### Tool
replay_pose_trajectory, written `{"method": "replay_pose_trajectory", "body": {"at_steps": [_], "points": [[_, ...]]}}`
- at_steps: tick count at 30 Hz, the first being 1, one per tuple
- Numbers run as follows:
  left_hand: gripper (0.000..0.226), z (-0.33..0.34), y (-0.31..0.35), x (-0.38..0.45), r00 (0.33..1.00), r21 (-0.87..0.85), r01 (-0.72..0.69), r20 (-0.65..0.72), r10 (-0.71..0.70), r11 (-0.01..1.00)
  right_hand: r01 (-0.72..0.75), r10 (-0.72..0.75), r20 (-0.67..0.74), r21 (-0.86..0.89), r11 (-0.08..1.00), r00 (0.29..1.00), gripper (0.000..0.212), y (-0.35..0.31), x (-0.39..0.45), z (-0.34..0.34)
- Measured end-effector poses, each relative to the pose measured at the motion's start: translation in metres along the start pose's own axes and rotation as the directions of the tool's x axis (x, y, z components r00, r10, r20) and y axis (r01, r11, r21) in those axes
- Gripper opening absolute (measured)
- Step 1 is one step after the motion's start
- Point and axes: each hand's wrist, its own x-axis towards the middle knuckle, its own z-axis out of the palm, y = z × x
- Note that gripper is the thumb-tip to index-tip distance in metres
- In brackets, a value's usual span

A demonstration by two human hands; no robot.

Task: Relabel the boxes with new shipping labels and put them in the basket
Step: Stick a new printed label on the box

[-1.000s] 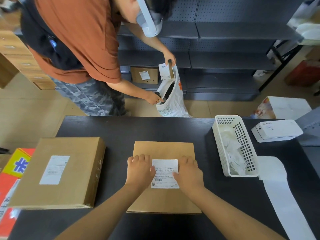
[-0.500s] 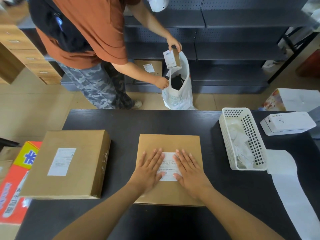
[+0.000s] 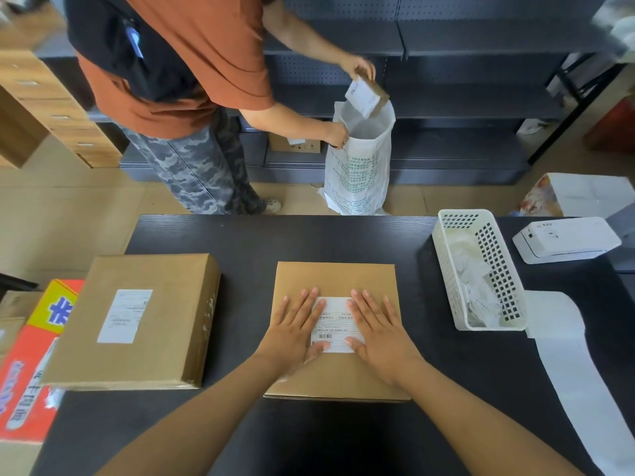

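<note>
A flat brown cardboard box (image 3: 335, 276) lies in the middle of the black table (image 3: 309, 238). A white shipping label (image 3: 336, 324) sits on its top. My left hand (image 3: 295, 333) lies flat on the label's left edge, fingers spread. My right hand (image 3: 379, 333) lies flat on its right edge, fingers spread too. A second, bigger brown box (image 3: 165, 304) with a white label (image 3: 124, 316) stands to the left. A white plastic basket (image 3: 477, 269) with crumpled label scraps stands to the right.
A white label printer (image 3: 567, 238) sits at the far right, and a strip of white backing paper (image 3: 580, 376) runs toward me. A red and yellow carton (image 3: 31, 365) lies beyond the table's left edge. Across the table a person lowers a small box (image 3: 367, 94) into a white bag (image 3: 359, 173).
My hands went from curled at the label's sides to flat and spread, sliding outward over it. The person opposite lowered the small box toward the bag's mouth.
</note>
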Motion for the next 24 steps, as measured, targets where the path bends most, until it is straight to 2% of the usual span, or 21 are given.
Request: {"method": "replay_pose_trajectory", "body": {"at_steps": [7,9,11,13,15,18,21,24], "points": [[0.073,-0.016,0.001,-0.005,0.998,-0.051,0.063,0.019,-0.062,0.997,-0.048,0.047,0.023,0.087,0.995,0.999,0.071,-0.007,0.001,-0.012],[0.072,-0.015,-0.001,-0.010,0.994,-0.076,0.113,0.012,-0.113,0.991,-0.081,0.082,0.001,0.140,0.987,0.997,0.069,-0.010,0.001,-0.014],[0.073,-0.014,-0.003,-0.014,0.979,-0.187,0.202,0.008,-0.204,0.961,-0.117,0.126,-0.033,0.197,0.973,0.991,0.066,-0.012,-0.001,-0.013],[0.076,-0.013,-0.006,-0.016,0.933,-0.408,0.326,-0.003,-0.359,0.853,-0.172,0.194,-0.067,0.248,0.954,0.979,0.065,-0.013,-0.004,-0.011],[0.081,-0.014,-0.010,-0.017,0.865,-0.626,0.400,0.016,-0.502,0.669,-0.250,0.285,-0.091,0.277,0.928,0.954,0.065,-0.013,-0.006,-0.009],[0.096,-0.014,-0.011,-0.017,0.817,-0.803,0.415,0.123,-0.563,0.427,-0.390,0.425,-0.062,0.299,0.871,0.903,0.073,-0.012,-0.008,-0.004],[0.114,-0.009,-0.002,-0.018,0.813,-0.810,0.456,0.211,-0.542,0.369,-0.434,0.454,-0.009,0.275,0.858,0.891,0.077,-0.009,-0.012,0.010],[0.120,-0.001,0.006,-0.020,0.810,-0.840,0.453,0.247,-0.532,0.300,-0.428,0.436,0.050,0.327,0.843,0.898,0.076,-0.007,-0.013,0.020]]}}
